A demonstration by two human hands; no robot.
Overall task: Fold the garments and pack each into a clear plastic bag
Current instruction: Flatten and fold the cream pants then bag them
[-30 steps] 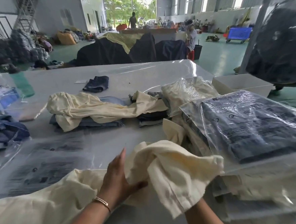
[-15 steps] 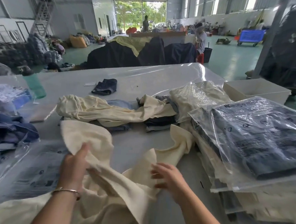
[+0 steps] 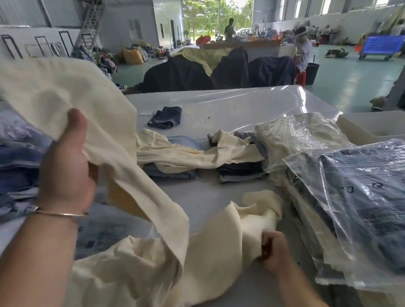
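A grey worktop (image 3: 217, 202) carries heaps of clothing. A cream garment (image 3: 133, 172) stretches across its near side, one end raised at the left, the other bunched low at the right. Stacked bagged garments (image 3: 373, 201) in clear plastic lie at the right edge. The left hand (image 3: 67, 165) grips the raised cloth, thumb on top; the right hand (image 3: 273, 251) has fingers curled round the bunched end.

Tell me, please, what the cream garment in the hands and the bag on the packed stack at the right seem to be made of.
Cream garment: soft matte woven cloth, probably cotton; it drapes and creases. Bag: thin clear glossy plastic film; it glints, wrinkles and shows the dark garment inside.
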